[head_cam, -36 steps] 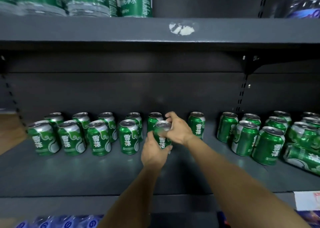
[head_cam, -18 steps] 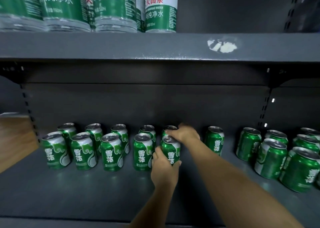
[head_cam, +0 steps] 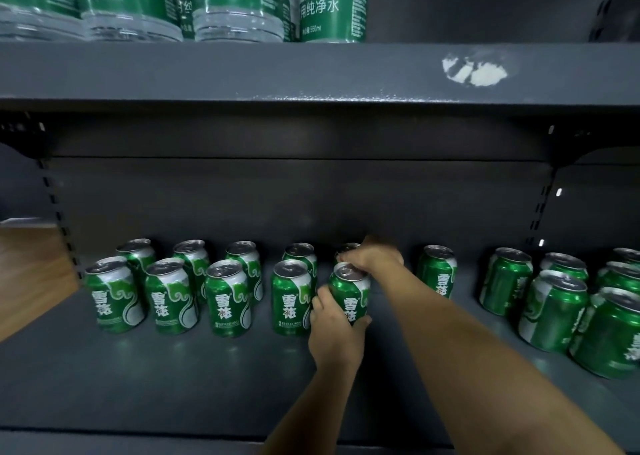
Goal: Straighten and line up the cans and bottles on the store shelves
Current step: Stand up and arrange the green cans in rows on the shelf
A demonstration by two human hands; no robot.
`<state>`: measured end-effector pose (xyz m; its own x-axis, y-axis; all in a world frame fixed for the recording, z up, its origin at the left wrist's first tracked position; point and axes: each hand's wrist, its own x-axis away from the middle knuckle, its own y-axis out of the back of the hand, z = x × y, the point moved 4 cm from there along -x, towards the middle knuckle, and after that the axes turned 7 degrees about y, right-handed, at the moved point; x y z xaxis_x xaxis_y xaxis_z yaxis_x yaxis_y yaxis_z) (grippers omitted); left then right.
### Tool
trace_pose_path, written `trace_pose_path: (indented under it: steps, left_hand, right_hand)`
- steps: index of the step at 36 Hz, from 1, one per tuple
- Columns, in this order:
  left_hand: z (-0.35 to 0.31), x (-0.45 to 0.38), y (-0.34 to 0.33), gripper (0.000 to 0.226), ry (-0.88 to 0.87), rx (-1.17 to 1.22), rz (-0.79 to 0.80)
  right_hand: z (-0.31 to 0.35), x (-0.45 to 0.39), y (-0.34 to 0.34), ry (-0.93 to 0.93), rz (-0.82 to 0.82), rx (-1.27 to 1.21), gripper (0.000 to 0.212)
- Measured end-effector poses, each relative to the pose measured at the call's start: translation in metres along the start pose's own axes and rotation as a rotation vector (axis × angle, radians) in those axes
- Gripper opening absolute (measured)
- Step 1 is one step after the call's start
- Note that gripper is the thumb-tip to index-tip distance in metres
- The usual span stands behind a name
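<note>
Green beer cans stand in two rows on the dark shelf (head_cam: 173,385). My left hand (head_cam: 334,330) grips the lower side of the front-row can (head_cam: 349,293), which stands upright next to the can (head_cam: 291,298) on its left. My right hand (head_cam: 372,257) reaches over the top of that can, its fingers curled at the rim. Behind it a back-row can (head_cam: 346,248) is mostly hidden by this hand. A single can (head_cam: 437,270) stands apart to the right.
A looser group of cans (head_cam: 550,309) crowds the right end of the shelf. Water bottles (head_cam: 332,4) with green labels stand on the upper shelf (head_cam: 311,73). A wooden floor (head_cam: 31,264) shows at the left past the shelf upright.
The can in my hands has been set down upright in the front row beside its left neighbour. The view has shifted left and closer to the shelf.
</note>
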<state>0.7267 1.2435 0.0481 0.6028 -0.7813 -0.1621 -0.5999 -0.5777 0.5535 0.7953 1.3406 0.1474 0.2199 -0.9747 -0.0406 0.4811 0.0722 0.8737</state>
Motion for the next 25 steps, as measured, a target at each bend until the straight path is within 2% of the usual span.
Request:
trace_pose_path:
  steps: [3,5,7,9,11,13,15,17,20,23,25]
  left_hand:
    - [0.002,-0.001,-0.002,0.076,-0.003,0.003,-0.003]
    - [0.003,-0.002,-0.002,0.078,0.003,0.027,-0.011]
    - [0.002,0.001,-0.002,0.082,0.002,0.058,-0.033]
    - [-0.002,0.008,0.003,0.084,-0.021,0.061,-0.123]
    - [-0.010,0.016,0.007,0.077,-0.133,0.007,-0.275]
    - [-0.019,0.023,0.006,0.065,-0.266,-0.058,-0.403]
    - [-0.030,0.028,0.001,0.052,-0.360,-0.073,-0.422]
    - [-0.041,0.034,-0.008,0.039,-0.437,-0.040,-0.330]
    - [-0.052,0.040,-0.027,0.029,-0.464,-0.028,-0.075]
    - [-0.050,0.036,-0.052,0.037,-0.369,-0.082,0.149]
    - [-0.047,0.029,-0.066,0.052,-0.270,-0.045,0.244]
  right_hand:
    - [-0.006,-0.004,-0.002,0.012,0.034,-0.071,0.063]
    - [-0.014,-0.004,0.003,-0.006,-0.018,-0.069,0.071]
    - [-0.028,-0.002,0.018,-0.020,-0.233,0.024,0.065]
    - [-0.047,0.008,0.035,-0.042,-0.479,0.190,0.056]
    - [-0.069,0.016,0.045,-0.070,-0.587,0.289,0.054]
    - [-0.093,0.018,0.048,-0.115,-0.526,0.249,0.061]
    - [-0.114,0.015,0.044,-0.171,-0.367,0.106,0.070]
    - [-0.126,0.014,0.036,-0.195,-0.250,-0.052,0.073]
    - [-0.132,0.016,0.033,-0.178,-0.265,-0.139,0.066]
    - [-0.132,0.017,0.036,-0.169,-0.288,-0.117,0.065]
    - [-0.129,0.016,0.036,-0.142,-0.287,-0.114,0.065]
